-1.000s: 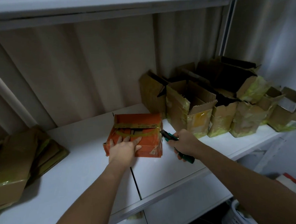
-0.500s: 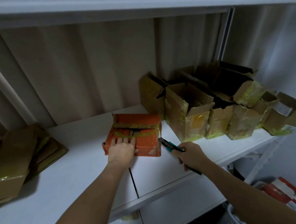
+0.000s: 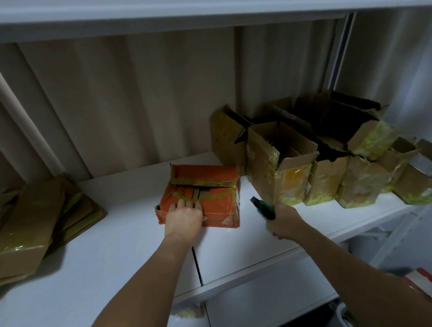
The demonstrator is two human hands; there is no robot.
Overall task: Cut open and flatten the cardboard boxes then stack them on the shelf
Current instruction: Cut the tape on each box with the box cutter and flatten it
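On the white shelf, my left hand lies over the near edge of the orange box, fingers laid fairly straight on its taped top, pressing rather than gripping. My right hand is curled tight round the green-handled cutter, whose tip points toward the box's right side but hangs just beside it, not touching.

My worry from here: the holding fingers sit close to the tape seam, so a blade drawn along it could slip toward them, and the glossy tape could let the box skid under a one-handed press.

Right of the cutter stands a cluster of opened brown boxes, flaps up, wrapped in yellowish tape; their insides are dark and I cannot tell what, if anything, they hold. At far left lies a pile of flattened cardboard.
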